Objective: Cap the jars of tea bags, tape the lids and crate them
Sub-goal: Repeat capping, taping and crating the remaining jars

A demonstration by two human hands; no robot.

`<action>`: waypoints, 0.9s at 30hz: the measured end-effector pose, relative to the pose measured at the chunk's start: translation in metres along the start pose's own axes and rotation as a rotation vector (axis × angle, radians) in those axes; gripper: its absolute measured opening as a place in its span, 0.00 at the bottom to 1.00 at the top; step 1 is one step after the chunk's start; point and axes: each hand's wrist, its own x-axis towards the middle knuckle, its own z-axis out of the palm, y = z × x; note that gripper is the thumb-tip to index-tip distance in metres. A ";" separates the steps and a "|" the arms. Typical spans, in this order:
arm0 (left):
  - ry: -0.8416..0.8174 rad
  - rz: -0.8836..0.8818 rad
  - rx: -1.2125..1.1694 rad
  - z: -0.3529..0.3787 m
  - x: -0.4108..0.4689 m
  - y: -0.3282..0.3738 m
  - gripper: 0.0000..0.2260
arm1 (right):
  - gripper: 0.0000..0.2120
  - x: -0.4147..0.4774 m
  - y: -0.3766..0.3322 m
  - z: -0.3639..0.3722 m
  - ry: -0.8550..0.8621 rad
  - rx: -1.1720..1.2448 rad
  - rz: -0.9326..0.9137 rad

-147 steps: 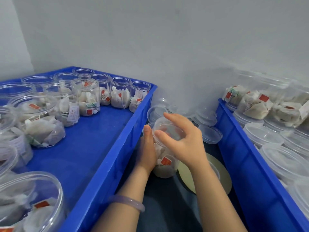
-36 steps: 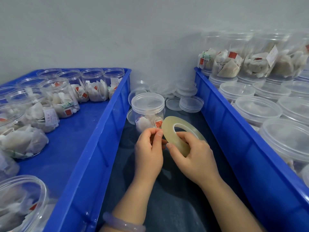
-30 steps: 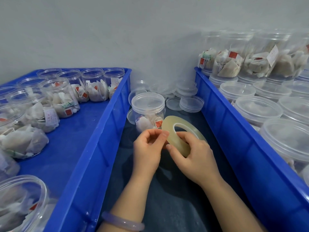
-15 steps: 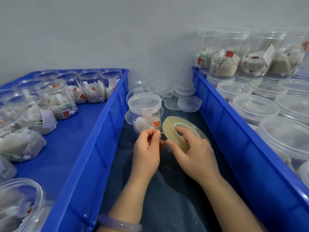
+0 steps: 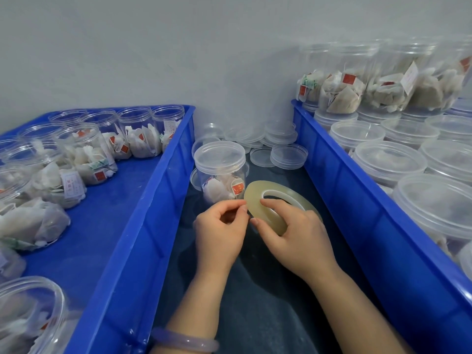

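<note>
Midway between two blue crates (image 5: 143, 226), the capped jar (image 5: 221, 172) stood on the dark tabletop (image 5: 255, 307), just behind both hands. The right hand (image 5: 298, 241) pinched the tilted tape roll (image 5: 252, 200) with its fingers; the left hand (image 5: 219, 231) pinched at its edge.

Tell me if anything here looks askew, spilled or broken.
Nothing stands out. The capped jar stands upright with its lid level, the tape roll is in the right hand, and the left hand pinches at its edge. The spare lids behind lie in a loose heap, some overlapping, none visibly cracked.
</note>
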 end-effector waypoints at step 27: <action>-0.015 -0.048 0.033 -0.002 0.002 0.001 0.07 | 0.21 0.000 0.000 0.000 -0.005 -0.026 -0.028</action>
